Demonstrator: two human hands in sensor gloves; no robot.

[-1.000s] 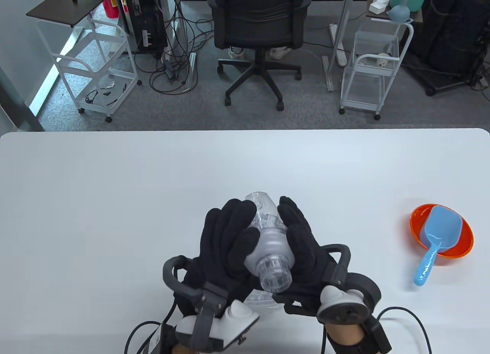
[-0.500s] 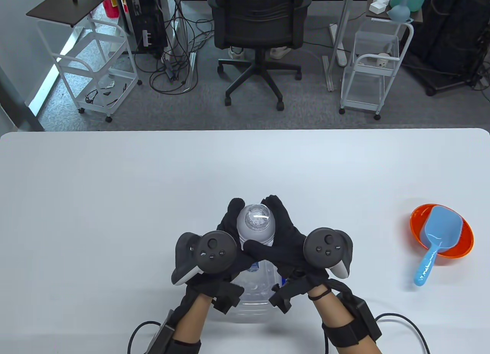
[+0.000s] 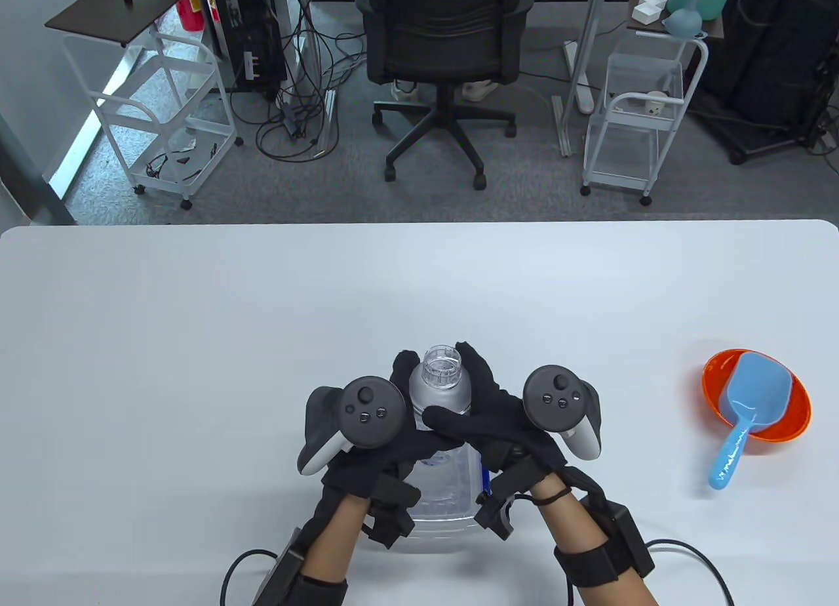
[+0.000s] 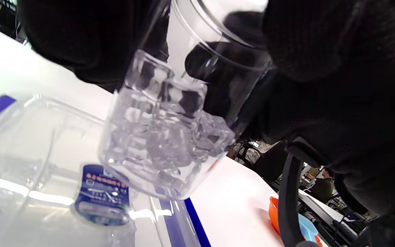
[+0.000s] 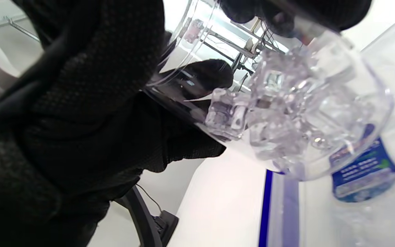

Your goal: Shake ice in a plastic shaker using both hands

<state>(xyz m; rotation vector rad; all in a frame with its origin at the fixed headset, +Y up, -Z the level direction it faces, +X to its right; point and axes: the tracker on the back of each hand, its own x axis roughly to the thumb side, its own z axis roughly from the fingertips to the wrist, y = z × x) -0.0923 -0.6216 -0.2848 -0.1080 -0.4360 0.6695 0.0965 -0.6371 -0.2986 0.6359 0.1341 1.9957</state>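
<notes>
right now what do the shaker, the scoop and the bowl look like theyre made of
Shaker: clear hard plastic by the look, with a frosted upper part; the ice cubes show straight through its glossy wall.
Scoop: light blue opaque plastic, smooth with a soft sheen, seemingly moulded in one piece.
Bowl: bright orange, glossy, probably plastic too; it could be melamine.

The white table (image 3: pixel 196 343) lies bare to the left of and beyond the hands, so passage there is free; on the right an orange bowl (image 3: pixel 786 429) with a blue scoop (image 3: pixel 744 403) in it stands well apart from the right hand (image 3: pixel 505 422), with bare surface between; directly beneath the raised shaker (image 3: pixel 440 396) a clear lidded container (image 3: pixel 439 501) blocks the way down.
</notes>
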